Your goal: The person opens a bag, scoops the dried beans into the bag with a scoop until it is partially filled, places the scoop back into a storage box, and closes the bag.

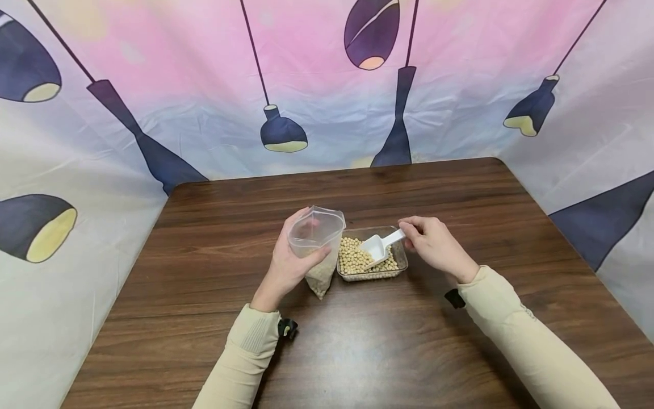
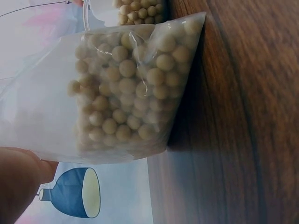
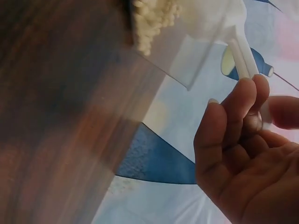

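My left hand grips a clear plastic bag upright on the table, its mouth held wide; pale round beans fill the bag's bottom. Just right of it sits a clear tray of the same beans. My right hand pinches the handle of a white scoop, whose bowl lies in the tray's beans. In the right wrist view the fingers hold the scoop handle beside the tray's corner.
A dark wooden table carries everything. A printed curtain with lamp shapes surrounds it on the back and both sides. Both forearms wear cream sleeves.
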`<state>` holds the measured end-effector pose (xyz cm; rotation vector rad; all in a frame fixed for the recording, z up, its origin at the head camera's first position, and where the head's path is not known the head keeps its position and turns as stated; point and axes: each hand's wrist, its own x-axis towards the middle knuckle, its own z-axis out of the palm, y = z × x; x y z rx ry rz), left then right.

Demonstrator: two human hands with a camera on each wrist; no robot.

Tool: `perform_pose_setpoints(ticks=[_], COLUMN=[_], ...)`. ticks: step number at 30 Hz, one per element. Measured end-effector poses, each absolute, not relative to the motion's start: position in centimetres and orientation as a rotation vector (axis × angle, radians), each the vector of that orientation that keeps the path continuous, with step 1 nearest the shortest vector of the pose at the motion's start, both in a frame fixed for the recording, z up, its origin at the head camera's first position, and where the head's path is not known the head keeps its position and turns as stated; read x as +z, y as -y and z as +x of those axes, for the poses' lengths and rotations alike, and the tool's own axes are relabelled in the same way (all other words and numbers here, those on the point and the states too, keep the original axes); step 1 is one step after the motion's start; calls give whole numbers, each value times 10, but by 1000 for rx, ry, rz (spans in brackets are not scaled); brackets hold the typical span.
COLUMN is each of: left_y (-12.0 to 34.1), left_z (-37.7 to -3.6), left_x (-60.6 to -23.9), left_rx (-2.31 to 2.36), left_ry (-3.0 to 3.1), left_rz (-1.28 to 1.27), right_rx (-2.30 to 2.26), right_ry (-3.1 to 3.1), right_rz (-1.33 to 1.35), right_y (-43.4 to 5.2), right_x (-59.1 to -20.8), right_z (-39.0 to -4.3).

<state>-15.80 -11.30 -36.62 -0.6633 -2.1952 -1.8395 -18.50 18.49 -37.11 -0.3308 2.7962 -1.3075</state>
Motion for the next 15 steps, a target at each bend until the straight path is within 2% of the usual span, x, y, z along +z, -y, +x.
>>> perform_pose_setpoints(ticks=[15], left_y=[113], left_z=[-156], left_x=[-364], left_rx=[-1874], left_ry=[2228], left_rz=[-630], right_rx=[-1326], right_ry=[-2603], right_rz=[-319], right_y=[-194], right_x=[-398], right_z=[-180])
